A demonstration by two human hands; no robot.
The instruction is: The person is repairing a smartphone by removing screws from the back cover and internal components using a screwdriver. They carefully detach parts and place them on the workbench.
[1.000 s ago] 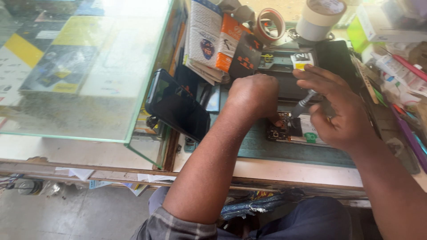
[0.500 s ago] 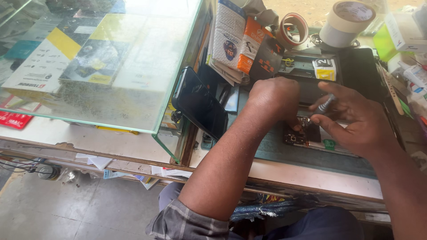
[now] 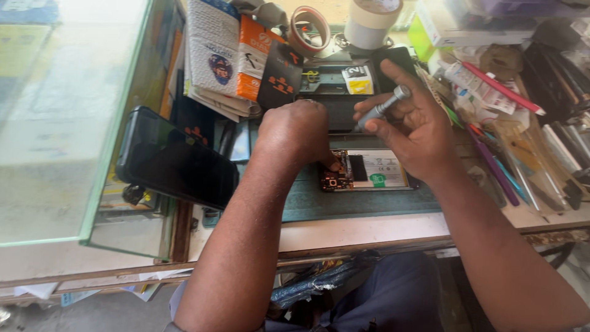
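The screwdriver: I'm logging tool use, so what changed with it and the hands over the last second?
The right hand lifted the silver screwdriver off the opened phone; it now sits raised in the grip, tip clear. The left hand stayed put, fingertips on the phone's board, and the phone stayed on the green mat.

A daylit wooden workbench (image 3: 369,230) stands beside a glass display case (image 3: 67,123).
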